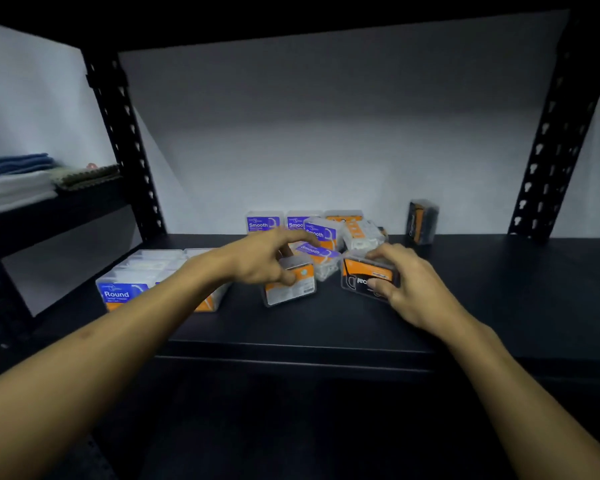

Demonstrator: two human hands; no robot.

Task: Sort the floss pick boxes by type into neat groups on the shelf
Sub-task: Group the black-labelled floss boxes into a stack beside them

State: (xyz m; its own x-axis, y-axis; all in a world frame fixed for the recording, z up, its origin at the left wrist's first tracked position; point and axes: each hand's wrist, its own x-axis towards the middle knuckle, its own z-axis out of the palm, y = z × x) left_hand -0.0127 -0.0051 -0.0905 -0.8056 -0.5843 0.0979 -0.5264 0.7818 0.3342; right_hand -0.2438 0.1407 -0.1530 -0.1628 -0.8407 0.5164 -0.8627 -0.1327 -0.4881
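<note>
Two hands work the heap: right hand (pixel 400 282) pinches a black-and-orange box (pixel 366 277); left hand (pixel 267 259), fingers loosely curled, seemingly touches an orange-labelled box (pixel 290 284); lift squarely, sparing the neat Round row (pixel 125 292).

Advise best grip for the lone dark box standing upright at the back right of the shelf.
The dark box stands upright on the shelf, apart from the pile, near the back wall. Probably come from the front and pinch its two narrow vertical sides around mid-height, thumb on one side and fingers on the other. Nothing crowds either side; the wall behind seems to block a rear approach.
</note>
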